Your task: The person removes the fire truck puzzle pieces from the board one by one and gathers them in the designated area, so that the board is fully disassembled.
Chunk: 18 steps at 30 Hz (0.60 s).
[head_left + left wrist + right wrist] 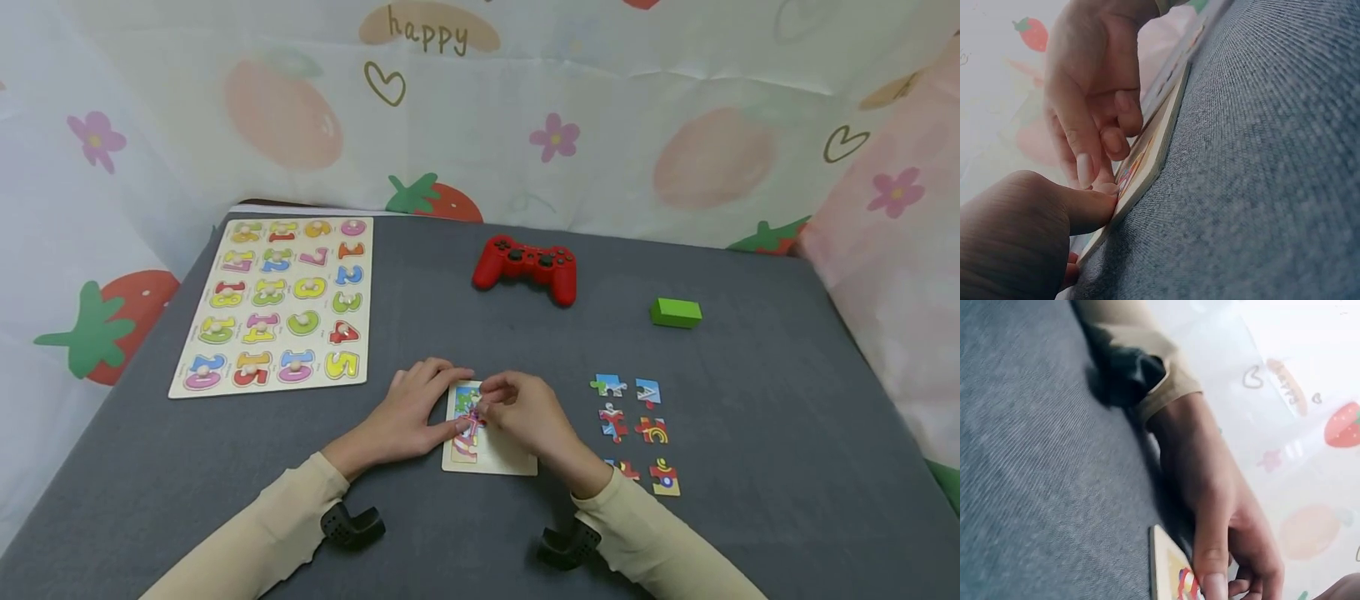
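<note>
A small wooden puzzle board [504, 457] lies on the grey cloth, its left part showing a colourful jigsaw picture [463, 446] and its right part bare wood. My left hand [411, 415] holds the board at its left side, the thumb [1094, 206] on top and the fingers along the far edge. Over the middle of the board, my right hand [531, 417] has its bent fingers at the picture's right edge, close to the left thumb. Whether a puzzle piece is between those fingertips is hidden. The right wrist view shows the right thumb [1213, 575] over the board.
Several loose jigsaw pieces [652, 431] lie in two columns right of the board, the lowest partly behind my right forearm. A number puzzle board [288, 275] lies at the left. A red game controller [525, 265] and a green block [676, 312] are farther back.
</note>
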Each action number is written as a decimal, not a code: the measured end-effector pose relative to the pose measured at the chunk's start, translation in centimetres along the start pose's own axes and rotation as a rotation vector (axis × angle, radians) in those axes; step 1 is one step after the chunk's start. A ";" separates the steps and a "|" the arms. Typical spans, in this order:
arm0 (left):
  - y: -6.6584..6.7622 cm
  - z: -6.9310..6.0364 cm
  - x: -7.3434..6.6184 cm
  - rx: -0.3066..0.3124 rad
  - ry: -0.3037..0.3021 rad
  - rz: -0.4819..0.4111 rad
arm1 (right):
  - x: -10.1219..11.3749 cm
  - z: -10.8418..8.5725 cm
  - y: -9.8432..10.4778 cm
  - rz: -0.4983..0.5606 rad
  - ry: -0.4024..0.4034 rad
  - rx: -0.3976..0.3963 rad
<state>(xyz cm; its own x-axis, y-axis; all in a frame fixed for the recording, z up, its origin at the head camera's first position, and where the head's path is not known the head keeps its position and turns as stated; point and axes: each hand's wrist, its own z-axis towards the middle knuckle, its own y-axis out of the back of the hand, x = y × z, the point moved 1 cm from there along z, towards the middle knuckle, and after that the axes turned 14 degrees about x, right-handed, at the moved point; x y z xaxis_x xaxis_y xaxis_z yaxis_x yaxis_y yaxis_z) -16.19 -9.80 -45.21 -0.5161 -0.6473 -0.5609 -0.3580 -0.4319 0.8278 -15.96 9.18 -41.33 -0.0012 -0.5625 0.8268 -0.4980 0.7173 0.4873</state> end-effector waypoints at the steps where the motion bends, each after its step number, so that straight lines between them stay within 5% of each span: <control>1: 0.0 0.0 0.0 0.002 0.001 -0.001 | 0.1 0.0 0.0 0.019 -0.022 0.005; 8: 0.0 -0.1 0.0 -0.009 0.003 -0.002 | 0.8 0.3 0.2 0.107 -0.120 0.047; 18: 0.1 0.0 -0.2 -0.018 -0.011 0.007 | 0.6 0.9 0.4 0.149 -0.108 0.050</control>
<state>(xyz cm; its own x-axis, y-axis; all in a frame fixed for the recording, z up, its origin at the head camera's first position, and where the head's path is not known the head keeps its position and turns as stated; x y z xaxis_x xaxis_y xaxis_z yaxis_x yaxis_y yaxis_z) -16.12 -9.71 -44.99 -0.5273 -0.6431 -0.5554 -0.3401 -0.4392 0.8315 -16.96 8.70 -40.89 -0.1701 -0.4942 0.8526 -0.5277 0.7763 0.3447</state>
